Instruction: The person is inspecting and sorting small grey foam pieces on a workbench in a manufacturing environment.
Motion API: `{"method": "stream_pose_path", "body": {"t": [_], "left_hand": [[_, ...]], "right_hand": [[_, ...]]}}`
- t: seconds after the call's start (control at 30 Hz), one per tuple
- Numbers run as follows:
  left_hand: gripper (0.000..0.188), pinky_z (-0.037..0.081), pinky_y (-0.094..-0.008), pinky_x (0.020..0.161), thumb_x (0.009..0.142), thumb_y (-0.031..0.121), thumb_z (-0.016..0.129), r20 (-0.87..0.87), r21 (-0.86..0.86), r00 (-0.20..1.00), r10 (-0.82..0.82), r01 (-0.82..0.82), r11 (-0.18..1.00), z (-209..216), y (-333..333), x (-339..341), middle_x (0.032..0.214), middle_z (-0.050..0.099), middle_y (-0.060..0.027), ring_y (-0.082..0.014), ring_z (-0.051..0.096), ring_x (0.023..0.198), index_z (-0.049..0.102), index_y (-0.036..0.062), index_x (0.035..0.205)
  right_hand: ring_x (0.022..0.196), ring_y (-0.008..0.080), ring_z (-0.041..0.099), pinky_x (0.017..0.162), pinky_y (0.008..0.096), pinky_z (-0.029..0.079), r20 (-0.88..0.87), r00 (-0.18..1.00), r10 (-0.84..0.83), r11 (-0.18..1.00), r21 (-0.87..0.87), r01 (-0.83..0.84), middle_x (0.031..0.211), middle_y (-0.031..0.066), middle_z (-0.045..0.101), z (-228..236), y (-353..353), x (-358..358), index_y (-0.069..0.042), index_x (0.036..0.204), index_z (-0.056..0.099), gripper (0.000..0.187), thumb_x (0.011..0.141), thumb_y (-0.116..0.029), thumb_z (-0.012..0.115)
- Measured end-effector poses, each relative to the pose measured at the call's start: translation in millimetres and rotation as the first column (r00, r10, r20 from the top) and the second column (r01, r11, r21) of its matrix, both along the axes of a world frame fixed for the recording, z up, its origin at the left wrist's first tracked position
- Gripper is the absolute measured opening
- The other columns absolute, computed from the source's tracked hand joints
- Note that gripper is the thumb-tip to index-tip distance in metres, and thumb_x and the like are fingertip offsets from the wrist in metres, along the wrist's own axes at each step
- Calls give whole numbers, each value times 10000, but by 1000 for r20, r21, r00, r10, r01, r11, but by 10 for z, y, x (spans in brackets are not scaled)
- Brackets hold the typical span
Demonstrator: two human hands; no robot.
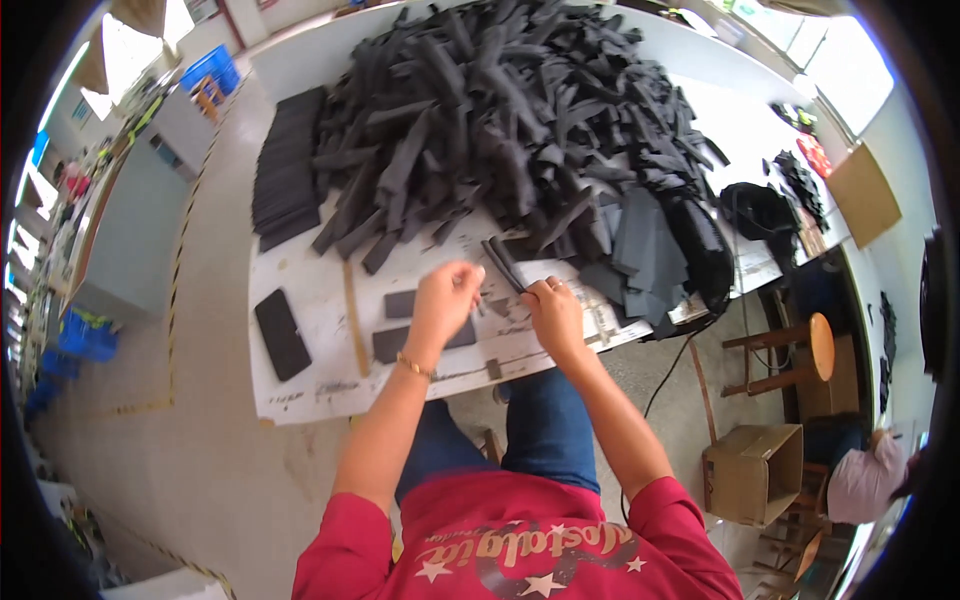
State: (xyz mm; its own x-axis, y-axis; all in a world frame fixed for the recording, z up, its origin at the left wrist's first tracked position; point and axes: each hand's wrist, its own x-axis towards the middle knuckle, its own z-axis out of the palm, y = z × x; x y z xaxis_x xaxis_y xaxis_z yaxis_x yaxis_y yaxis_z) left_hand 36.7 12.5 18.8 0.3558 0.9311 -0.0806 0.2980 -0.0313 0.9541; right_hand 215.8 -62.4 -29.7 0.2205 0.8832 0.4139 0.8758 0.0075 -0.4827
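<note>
My right hand (556, 314) is closed round the near end of a folded black fabric strip (503, 264), whose far end points away from me over the table. Beside it, my left hand (446, 300) is raised with its fingers pinched together; a small dark sliver seems to hang at the fingertips, too small to name. Under and beside the left wrist lie flat dark grey pieces (393, 346) on the white table (420, 378). Past both hands rises a large heap of black strips (470, 130).
A neat stack of black pieces (285, 165) stands at the far left. Nearer lie a wooden ruler (355, 318) and a black phone-like slab (283, 334). Flat grey sheets (642, 250) are at the right. A stool (820, 346), a cardboard box (752, 474) and another person (868, 480) are beyond.
</note>
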Motion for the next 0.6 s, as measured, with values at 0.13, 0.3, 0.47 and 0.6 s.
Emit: {"method": "stream_pose_path", "body": {"t": [0.13,0.3,0.47,0.6], "left_hand": [[353,482,-248,575,961,299,571,73,-180,997,21,-8,984,-67,-382,256,806,689,-93,-111,630,651,669,-39,936],[366,554,-318,762,1000,268,490,602,-311,794,88,132,941,-54,-517,384,962,681,-155,-218,680,841,596,-59,1125],[400,548,-451,875,1007,213,431,680,-394,723,122,220,892,-68,-649,397,1063,620,-204,-320,646,976,447,-60,1299],[390,538,-500,886,968,103,397,748,-439,621,234,199,876,-91,-650,257,1056,595,-183,-361,629,1003,420,-43,1329]], "right_hand": [[696,111,609,660,254,476,-764,645,-8,995,-72,-74,763,54,671,489,-260,53,-2,889,690,131,833,-118,716],[594,94,585,541,275,466,-600,797,-76,996,-4,92,709,57,655,569,-235,517,10,891,699,160,870,-147,678],[1015,315,572,775,373,506,301,702,-645,752,88,653,1054,186,600,473,439,1361,53,969,653,349,862,-279,649],[936,281,580,722,328,489,769,571,-289,793,-141,592,1007,156,626,173,581,1309,-17,849,730,201,797,-141,581]]}}
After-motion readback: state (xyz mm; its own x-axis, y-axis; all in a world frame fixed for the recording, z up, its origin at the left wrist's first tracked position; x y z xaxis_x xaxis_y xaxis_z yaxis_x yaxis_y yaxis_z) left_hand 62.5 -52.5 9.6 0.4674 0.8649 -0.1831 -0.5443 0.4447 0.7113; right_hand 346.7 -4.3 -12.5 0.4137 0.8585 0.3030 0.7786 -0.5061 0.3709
